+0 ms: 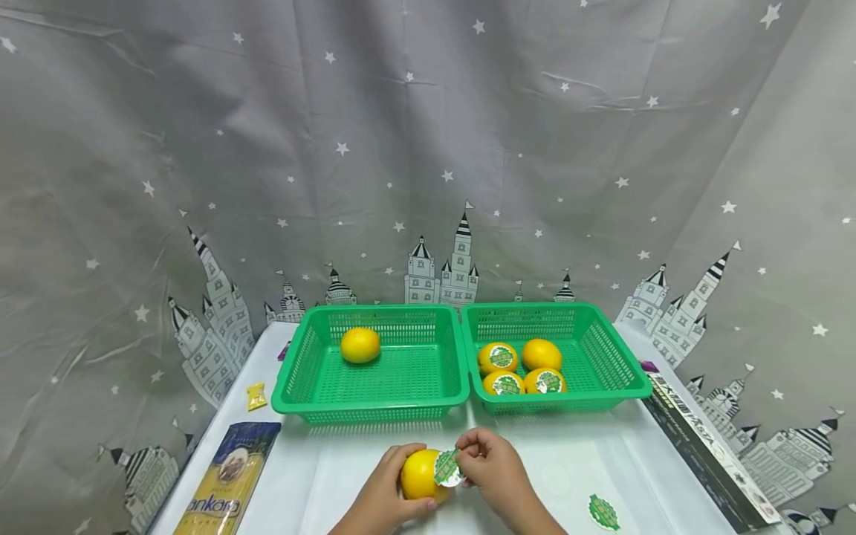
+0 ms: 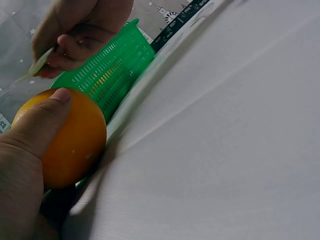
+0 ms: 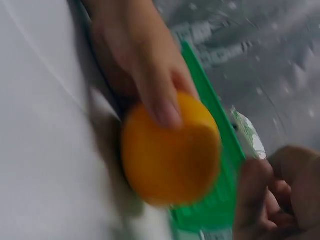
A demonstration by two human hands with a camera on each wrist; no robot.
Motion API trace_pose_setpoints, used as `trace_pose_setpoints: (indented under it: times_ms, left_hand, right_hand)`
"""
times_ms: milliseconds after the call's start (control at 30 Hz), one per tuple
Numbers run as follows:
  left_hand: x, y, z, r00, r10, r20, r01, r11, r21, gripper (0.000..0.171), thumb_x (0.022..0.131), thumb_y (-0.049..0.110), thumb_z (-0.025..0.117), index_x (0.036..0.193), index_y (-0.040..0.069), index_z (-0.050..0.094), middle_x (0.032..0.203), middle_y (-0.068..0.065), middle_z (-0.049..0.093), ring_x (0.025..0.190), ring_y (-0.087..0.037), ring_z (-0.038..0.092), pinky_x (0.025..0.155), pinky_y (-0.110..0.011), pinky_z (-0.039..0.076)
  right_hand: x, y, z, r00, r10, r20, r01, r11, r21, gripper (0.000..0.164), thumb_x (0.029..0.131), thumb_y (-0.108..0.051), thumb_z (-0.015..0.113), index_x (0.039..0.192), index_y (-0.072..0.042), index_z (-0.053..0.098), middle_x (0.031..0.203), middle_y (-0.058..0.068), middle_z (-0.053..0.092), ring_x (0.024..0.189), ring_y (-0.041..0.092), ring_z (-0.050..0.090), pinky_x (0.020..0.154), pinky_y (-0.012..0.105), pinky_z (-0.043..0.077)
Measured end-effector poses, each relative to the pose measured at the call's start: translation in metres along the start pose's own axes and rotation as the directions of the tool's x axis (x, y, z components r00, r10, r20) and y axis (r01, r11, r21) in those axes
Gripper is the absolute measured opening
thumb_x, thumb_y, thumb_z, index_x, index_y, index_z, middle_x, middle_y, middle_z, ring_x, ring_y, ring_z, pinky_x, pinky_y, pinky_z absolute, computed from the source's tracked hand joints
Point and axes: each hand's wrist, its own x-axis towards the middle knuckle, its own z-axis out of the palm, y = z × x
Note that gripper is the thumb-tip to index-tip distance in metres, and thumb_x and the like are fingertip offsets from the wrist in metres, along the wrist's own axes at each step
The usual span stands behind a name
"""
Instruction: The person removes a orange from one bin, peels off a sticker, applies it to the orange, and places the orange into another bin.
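My left hand (image 1: 383, 492) grips an orange (image 1: 417, 475) just above the white table, in front of the baskets. The thumb lies across the near side of the fruit in the left wrist view. My right hand (image 1: 500, 469) pinches a green and white sticker (image 1: 447, 469) by its edge. From the head the sticker overlaps the orange's right side, while both wrist views show it apart from the fruit. Another such sticker (image 1: 604, 513) lies on the table to the right.
The left green basket (image 1: 401, 413) holds one plain orange (image 1: 360, 345). In the right green basket (image 1: 575, 402) are several oranges, three with stickers showing. A pasta packet (image 1: 227, 483) and a small yellow packet (image 1: 256, 396) lie left; a long dark box (image 1: 709, 453) lies right.
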Motion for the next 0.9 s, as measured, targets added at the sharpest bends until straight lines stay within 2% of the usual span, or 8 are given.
trace_pose_setpoints:
  times_ms: [100,267,467,600,667,767,833,900]
  left_hand:
    - [0.0,0.0,-0.001,1.0,-0.004,-0.004,0.004,1.0,0.007,0.08,0.082,0.049,0.088,0.146,0.016,0.053,0.136,-0.003,0.055,0.117,-0.014,0.057,0.099,-0.031,0.052]
    - [-0.001,-0.001,0.001,0.999,0.018,-0.03,-0.018,1.0,0.025,0.078,0.082,0.052,0.086,0.144,0.016,0.054,0.134,-0.001,0.056,0.116,-0.012,0.058,0.099,-0.029,0.052]
    - [0.0,-0.004,0.006,0.996,0.052,-0.071,-0.048,0.998,0.052,0.076,0.081,0.052,0.087,0.14,0.017,0.054,0.13,0.001,0.055,0.111,-0.008,0.057,0.094,-0.027,0.053]
    - [0.0,-0.003,0.007,0.996,0.054,-0.072,-0.049,0.997,0.067,0.076,0.082,0.051,0.087,0.139,0.015,0.053,0.13,-0.002,0.055,0.109,-0.007,0.056,0.092,-0.026,0.053]
    - [0.0,-0.001,0.007,0.998,0.042,-0.05,-0.039,0.998,0.044,0.076,0.084,0.05,0.085,0.14,0.012,0.05,0.131,-0.005,0.053,0.108,-0.008,0.056,0.09,-0.025,0.052]
    - [0.001,0.005,0.008,1.0,0.001,-0.026,-0.002,1.0,-0.02,0.065,0.094,0.045,0.075,0.141,0.008,0.048,0.132,-0.01,0.05,0.108,-0.013,0.054,0.089,-0.024,0.05]
    - [0.002,0.011,0.01,0.998,-0.045,-0.049,0.042,0.997,-0.059,0.057,0.101,0.046,0.065,0.14,0.008,0.049,0.13,-0.011,0.051,0.107,-0.015,0.053,0.088,-0.024,0.05]
    - [0.004,0.016,0.015,0.991,-0.078,-0.106,0.072,0.996,-0.056,0.049,0.107,0.047,0.055,0.136,0.008,0.052,0.128,-0.01,0.053,0.109,-0.016,0.054,0.088,-0.026,0.05]
  right_hand:
    - [-0.001,-0.002,0.017,0.999,-0.004,-0.039,0.003,0.999,-0.035,0.015,0.089,-0.012,0.077,0.096,-0.004,0.067,0.076,0.002,0.065,0.058,0.013,0.059,0.051,0.023,0.053]
    - [-0.002,0.002,0.031,0.994,-0.063,-0.093,0.05,0.989,-0.137,0.015,0.09,-0.015,0.079,0.089,-0.01,0.065,0.069,-0.003,0.065,0.052,0.012,0.061,0.049,0.023,0.052]
    - [-0.004,0.006,0.037,0.985,-0.122,-0.125,0.083,0.958,-0.276,0.013,0.092,-0.014,0.075,0.088,-0.015,0.063,0.066,-0.008,0.061,0.05,0.007,0.056,0.047,0.022,0.049]
    - [-0.003,0.009,0.036,0.982,-0.146,-0.122,0.098,0.937,-0.336,0.013,0.093,-0.015,0.075,0.089,-0.017,0.063,0.067,-0.01,0.056,0.056,0.003,0.051,0.051,0.021,0.047]
    - [-0.002,0.011,0.037,0.981,-0.156,-0.118,0.105,0.929,-0.354,0.013,0.093,-0.017,0.075,0.089,-0.018,0.063,0.066,-0.011,0.054,0.058,0.002,0.049,0.053,0.02,0.045]
    - [-0.001,0.015,0.037,0.982,-0.157,-0.108,0.11,0.93,-0.35,0.015,0.093,-0.018,0.076,0.09,-0.019,0.061,0.064,-0.011,0.051,0.057,0.002,0.047,0.053,0.021,0.043]
    - [0.001,0.017,0.037,0.985,-0.145,-0.098,0.105,0.938,-0.33,0.015,0.094,-0.019,0.075,0.09,-0.018,0.06,0.063,-0.01,0.049,0.056,0.003,0.046,0.051,0.021,0.042]
    - [0.003,0.02,0.037,0.99,-0.109,-0.088,0.08,0.956,-0.283,0.015,0.094,-0.02,0.074,0.091,-0.017,0.06,0.064,-0.008,0.049,0.056,0.005,0.045,0.05,0.021,0.04]
